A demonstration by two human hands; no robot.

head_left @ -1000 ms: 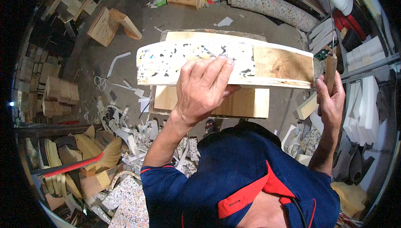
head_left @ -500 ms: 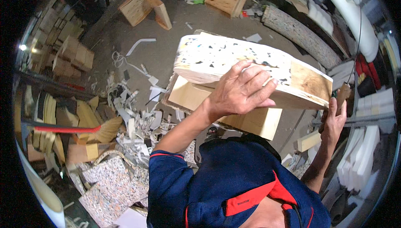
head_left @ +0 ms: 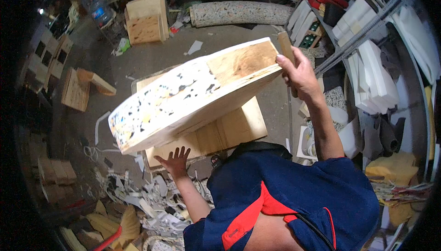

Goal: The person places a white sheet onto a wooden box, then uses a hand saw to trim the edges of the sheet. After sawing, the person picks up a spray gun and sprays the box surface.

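A long curved wooden piece is topped with a thick strip of speckled foam and rests tilted above a pale wooden block. My right hand is closed around a brown wooden handle, thumb against the piece's right end. What tool the handle belongs to cannot be made out. My left hand has its fingers spread, just below the piece's near left end and beside the block; it holds nothing.
Foam and paper scraps cover the floor at near left. A rolled speckled foam sheet lies along the far shelf. L-shaped wooden frames stand at left. White foam slabs fill a metal rack at right.
My left hand has come off the foam top and dropped below the piece, fingers spread. My right hand still holds the wooden handle at the piece's right end. The view has turned right.
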